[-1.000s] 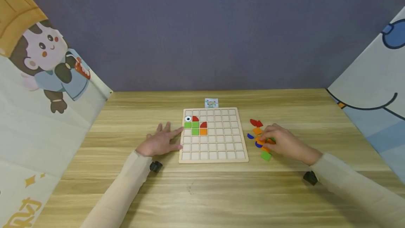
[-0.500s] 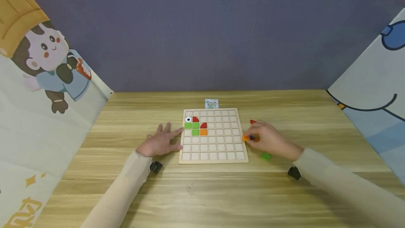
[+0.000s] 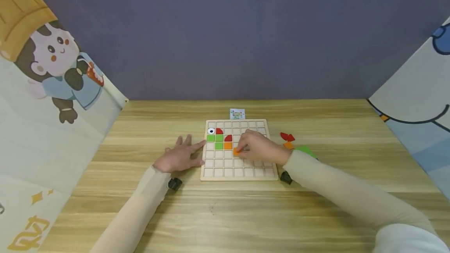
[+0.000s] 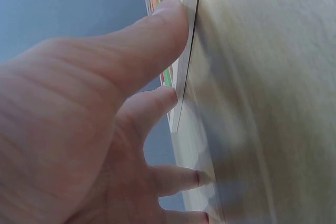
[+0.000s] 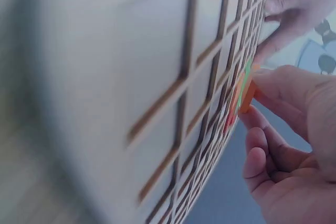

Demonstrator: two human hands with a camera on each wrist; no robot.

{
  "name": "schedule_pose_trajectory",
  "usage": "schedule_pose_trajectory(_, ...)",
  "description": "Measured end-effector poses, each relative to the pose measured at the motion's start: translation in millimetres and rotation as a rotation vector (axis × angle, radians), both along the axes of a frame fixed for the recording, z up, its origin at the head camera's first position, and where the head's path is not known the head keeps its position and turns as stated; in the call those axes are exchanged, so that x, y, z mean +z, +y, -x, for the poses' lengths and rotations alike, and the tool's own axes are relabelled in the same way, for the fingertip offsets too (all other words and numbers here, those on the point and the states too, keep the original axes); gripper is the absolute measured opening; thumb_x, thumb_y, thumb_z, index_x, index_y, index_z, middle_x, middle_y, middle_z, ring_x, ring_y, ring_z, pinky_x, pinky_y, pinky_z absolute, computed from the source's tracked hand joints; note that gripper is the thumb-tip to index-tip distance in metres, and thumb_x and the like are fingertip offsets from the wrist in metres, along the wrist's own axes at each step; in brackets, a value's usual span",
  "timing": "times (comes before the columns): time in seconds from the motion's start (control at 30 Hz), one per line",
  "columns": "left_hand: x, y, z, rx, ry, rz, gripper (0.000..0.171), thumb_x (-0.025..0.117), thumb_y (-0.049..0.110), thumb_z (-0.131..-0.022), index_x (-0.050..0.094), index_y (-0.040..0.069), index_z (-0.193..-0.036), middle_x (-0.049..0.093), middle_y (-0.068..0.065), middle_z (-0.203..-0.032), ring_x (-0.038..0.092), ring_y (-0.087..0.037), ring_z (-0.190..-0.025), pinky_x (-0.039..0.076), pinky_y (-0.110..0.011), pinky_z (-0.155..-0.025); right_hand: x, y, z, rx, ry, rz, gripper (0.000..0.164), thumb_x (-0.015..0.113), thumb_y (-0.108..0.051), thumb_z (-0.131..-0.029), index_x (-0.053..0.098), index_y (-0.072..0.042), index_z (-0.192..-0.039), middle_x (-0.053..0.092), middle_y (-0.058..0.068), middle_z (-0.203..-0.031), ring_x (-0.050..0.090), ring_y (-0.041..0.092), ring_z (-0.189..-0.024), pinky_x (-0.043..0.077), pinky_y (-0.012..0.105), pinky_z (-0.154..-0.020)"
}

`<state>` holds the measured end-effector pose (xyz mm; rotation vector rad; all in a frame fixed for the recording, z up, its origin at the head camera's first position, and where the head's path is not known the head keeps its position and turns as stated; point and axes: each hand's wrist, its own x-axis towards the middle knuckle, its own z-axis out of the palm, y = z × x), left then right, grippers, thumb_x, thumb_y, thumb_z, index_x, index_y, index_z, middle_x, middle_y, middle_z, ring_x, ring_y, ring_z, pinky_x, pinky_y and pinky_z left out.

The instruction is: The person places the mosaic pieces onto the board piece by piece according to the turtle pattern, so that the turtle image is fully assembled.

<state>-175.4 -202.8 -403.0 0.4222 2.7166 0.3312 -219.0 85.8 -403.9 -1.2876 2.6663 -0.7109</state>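
Observation:
A wooden grid board lies on the table with coloured pieces set in its upper left cells: a white eye tile, green squares, red quarter circles and an orange square. My right hand reaches over the board and pinches an orange tile between thumb and fingers, close over a cell right of the orange square. My left hand lies spread at the board's left edge, its thumb and index fingertip touching the rim.
Loose red pieces, an orange piece and a green piece lie right of the board, partly covered by my right sleeve. A small printed card sits behind the board. A dark wall stands behind the table.
My right hand has picked an orange tile from the loose pieces and carried it left, from beside the board to over its middle. My left hand stays at the edge.

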Motion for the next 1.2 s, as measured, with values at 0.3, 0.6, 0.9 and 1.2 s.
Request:
schedule_pose_trajectory(0.3, 2.1, 0.6, 0.0, 0.0, -0.009, -0.004, 0.073, 0.053, 0.057, -0.089, 0.022, 0.032, -0.151, 0.0, -0.024, -0.154, 0.001, -0.052, -0.135, 0.018, -0.08, -0.087, -5.8, -25.7, -1.4, 0.008, -0.014, -0.024, 0.006, 0.075, -0.011, -0.081, 0.077, -0.013, -0.086, 0.061, -0.007, -0.082, 0.05, 0.01, -0.077, 0.044, 0.026, -0.069)
schedule_pose_trajectory(0.6, 1.3, -0.2, 0.8, 0.012, -0.023, -0.005, 0.074, 0.053, 0.058, -0.089, 0.021, 0.033, -0.151, -0.001, -0.023, -0.154, 0.0, -0.051, -0.135, 0.017, -0.08, -0.088, -4.9, -31.4, -5.2, -0.003, 0.007, -0.033, 0.007, 0.075, -0.008, -0.08, 0.077, -0.011, -0.086, 0.06, -0.005, -0.083, 0.048, 0.011, -0.078, 0.043, 0.025, -0.067)
schedule_pose_trajectory(0.9, -0.3, -0.6, 0.9, 0.005, -0.014, -0.007, 0.074, 0.053, 0.057, -0.089, 0.022, 0.032, -0.151, 0.0, -0.024, -0.154, 0.001, -0.052, -0.135, 0.016, -0.081, -0.087, -2.8, -32.8, -8.4, -0.005, 0.017, -0.044, 0.007, 0.076, -0.009, -0.08, 0.077, -0.011, -0.087, 0.06, -0.004, -0.086, 0.049, 0.012, -0.081, 0.045, 0.025, -0.068)
schedule_pose_trajectory(1.2, 0.7, -0.9, 1.3, 0.013, -0.026, -0.01, 0.074, 0.053, 0.057, -0.089, 0.021, 0.033, -0.151, -0.001, -0.024, -0.154, -0.001, -0.051, -0.136, 0.016, -0.08, -0.089, -1.5, -32.6, -9.1, 0.011, 0.045, -0.06, 0.006, 0.077, -0.01, -0.08, 0.077, -0.011, -0.086, 0.058, -0.004, -0.085, 0.048, 0.013, -0.081, 0.045, 0.026, -0.071)
